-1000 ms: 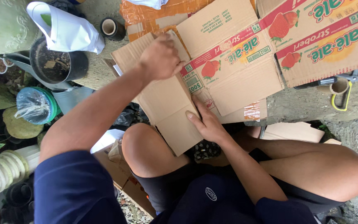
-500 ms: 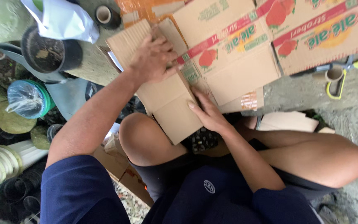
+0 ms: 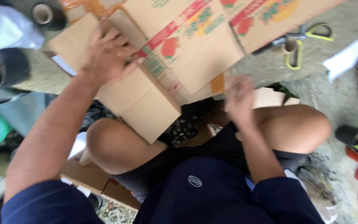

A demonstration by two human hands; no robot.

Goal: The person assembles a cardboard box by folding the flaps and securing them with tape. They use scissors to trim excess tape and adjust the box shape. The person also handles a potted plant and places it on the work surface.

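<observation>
left hand (image 3: 108, 56) lies flat, fingers spread, on the box (image 3: 146, 79) flap at ten o'clock; blurred right hand (image 3: 240, 99) hovers empty, so press evenly.

The cardboard box (image 3: 154, 70) under the left hand (image 3: 108, 54) is matt brown corrugated paperboard, its plain flaps dull and its printed panels only slightly smoother. The ground (image 3: 336, 95) is rough grey concrete with grit, and the scissors (image 3: 307, 35) lying on it have glossy yellow plastic handles. The shorts (image 3: 212, 186) are soft dark cloth, and the tape roll (image 3: 42, 13) has a dull paper core.
</observation>
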